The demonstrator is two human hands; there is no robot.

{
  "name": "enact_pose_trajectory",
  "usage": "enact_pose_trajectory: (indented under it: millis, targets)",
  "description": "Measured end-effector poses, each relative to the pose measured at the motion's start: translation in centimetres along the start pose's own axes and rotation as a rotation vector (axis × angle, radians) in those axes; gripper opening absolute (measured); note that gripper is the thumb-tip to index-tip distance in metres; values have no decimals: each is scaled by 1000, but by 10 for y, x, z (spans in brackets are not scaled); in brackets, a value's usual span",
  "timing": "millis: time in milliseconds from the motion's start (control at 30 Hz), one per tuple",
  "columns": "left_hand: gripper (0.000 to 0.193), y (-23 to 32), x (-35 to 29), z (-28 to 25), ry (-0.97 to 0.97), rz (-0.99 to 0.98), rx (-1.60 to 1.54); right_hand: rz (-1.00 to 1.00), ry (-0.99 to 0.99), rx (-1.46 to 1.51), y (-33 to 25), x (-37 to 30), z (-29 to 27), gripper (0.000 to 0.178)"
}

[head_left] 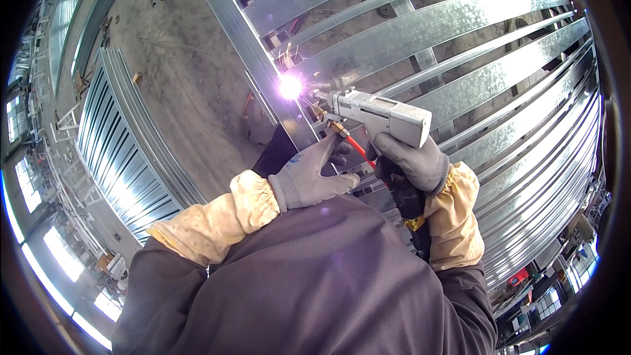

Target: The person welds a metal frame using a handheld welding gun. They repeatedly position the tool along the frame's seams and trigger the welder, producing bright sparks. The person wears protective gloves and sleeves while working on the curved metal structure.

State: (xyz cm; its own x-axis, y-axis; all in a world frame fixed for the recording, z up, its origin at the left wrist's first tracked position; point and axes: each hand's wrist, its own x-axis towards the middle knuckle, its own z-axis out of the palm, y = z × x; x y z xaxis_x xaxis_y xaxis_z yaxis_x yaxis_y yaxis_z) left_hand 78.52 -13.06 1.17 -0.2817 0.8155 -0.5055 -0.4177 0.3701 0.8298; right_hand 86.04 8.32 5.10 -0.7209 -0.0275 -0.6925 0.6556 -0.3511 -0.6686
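In a grey glove, my right hand (414,163) grips the handle of a silver handheld welding gun (388,113). The gun's nozzle points left, and a bright violet-white weld glow (290,86) hides the spot at its tip. That glow sits on the long galvanized steel edge rail (240,29), where a cross slat (368,46) meets it. A red hose (358,147) with brass fittings runs beneath the gun. My gloved left hand (309,174) is by the near end of the rail, thumb and fingers apart, close to the hose; whether it touches the rail is unclear.
Parallel galvanized slats (519,138) of the large frame spread across the right side. Another slatted metal panel (125,151) lies on the concrete floor (190,85) at left. A black cable (409,200) hangs below my right hand. Windows and workshop clutter line the outer edges.
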Motion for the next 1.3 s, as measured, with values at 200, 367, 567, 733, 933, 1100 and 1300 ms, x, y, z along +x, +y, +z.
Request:
enact_pose_trajectory:
  millis: [200,367,567,733,933,1100,1300]
  targets:
    - [77,1,0,1,-9,10,31,11,-8,4,-1,-2,-1,38]
    - [79,1,-1,1,-5,22,36,-10,0,21,4,-2,-2,41]
    - [77,-4,-1,-2,-25,4,90,2,-10,27,8,-2,-5,41]
    - [81,0,-1,-2,-28,-41,101,11,11,36,5,-4,-3,39]
    - [81,-3,1,-4,-41,-4,123,24,1,36,6,-4,-4,37]
    - [82,3,0,-3,-37,-11,113,28,9,30,7,-5,-5,36]
    - [79,-4,1,-3,-52,-25,109,55,-27,32,9,-4,-8,43]
